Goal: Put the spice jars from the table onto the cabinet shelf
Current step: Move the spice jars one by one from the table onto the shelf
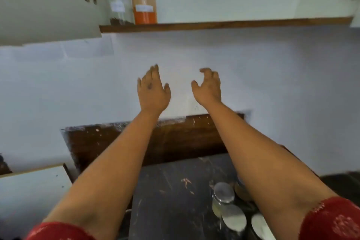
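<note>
Spice jars wait on the table below the shelf; with both hands empty, left hand flat and right hand loosely curled, you take one upright.

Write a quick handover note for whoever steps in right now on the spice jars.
Left hand and right hand: both open, empty, raised between table and shelf.
Done: two jars on the shelf at its left end, a nearly empty clear jar and an orange spice jar.
Left: several steel-lidded jars clustered on the dark table, partly hidden under the right arm; count unclear.
</note>
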A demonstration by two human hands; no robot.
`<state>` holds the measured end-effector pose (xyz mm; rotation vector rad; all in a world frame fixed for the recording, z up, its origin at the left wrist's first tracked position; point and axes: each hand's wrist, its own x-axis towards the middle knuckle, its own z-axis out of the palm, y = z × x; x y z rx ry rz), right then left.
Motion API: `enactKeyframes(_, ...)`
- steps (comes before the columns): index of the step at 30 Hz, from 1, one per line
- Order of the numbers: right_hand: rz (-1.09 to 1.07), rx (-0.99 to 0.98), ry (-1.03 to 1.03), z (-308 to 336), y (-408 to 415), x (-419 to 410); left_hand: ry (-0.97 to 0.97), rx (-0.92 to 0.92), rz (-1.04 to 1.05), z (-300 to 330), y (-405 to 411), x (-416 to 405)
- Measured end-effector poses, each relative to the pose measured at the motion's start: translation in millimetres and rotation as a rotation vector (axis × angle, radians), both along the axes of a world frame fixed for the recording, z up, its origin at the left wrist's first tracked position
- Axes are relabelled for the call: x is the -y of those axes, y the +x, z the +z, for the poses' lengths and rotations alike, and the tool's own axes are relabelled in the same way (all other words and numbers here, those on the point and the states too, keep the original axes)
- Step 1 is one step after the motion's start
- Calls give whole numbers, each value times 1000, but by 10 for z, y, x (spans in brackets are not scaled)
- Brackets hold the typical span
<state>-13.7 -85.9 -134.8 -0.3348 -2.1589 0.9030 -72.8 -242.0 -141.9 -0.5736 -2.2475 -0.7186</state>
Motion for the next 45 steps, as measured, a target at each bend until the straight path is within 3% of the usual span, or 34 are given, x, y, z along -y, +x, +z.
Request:
enactKeyframes(3, -85, 233, -141, -843, 335, -234, -41, 344, -125, -860, 458, -263)
enactKeyframes(11, -125, 753, -107, -2400, 1216, -271, -176, 932, -299, -2528, 1215, -387)
enactKeyframes(17, -136, 1324, 49, -2809, 1592, -84, -226, 1102, -332, -3054, 1482, -321)
enactKeyframes(19, -147, 1386, 40, -2883, 1621, -35, -266, 1115, -357, -3106, 1521, -341)
enactKeyframes(26, -156, 1354, 60, -2561, 1520, -86, -285, 1250, -514, -3117, 1578, -344)
enactKeyframes(30, -28, 1409, 91, -2054, 1353, -69, 12, 1292, -600, -2937, 1707, -416)
enactKeyframes(33, 70, 1363, -284, -1765, 1266, -96, 292, 1260, -536, -2709, 1695, -432)
enactKeyframes(35, 113, 1126, -512, -1656, 1272, -187, 443, 1344, -531, -2517, 1601, -351)
enactKeyframes(37, 117, 835, -708, -1606, 1301, -258, 657, 1481, -659, -2324, 1465, -255)
enactKeyframes(39, 178, 689, -879, -1648, 1314, -266, 823, 1582, -849, -2151, 1351, -196)
enactKeyframes(42, 456, 516, -1208, -1758, 1276, -104, 946, 1605, -927, -1959, 1307, -187)
enactKeyframes(45, 548, 374, -1437, -1686, 1226, 88, 919, 1543, -862, -1822, 1297, -215)
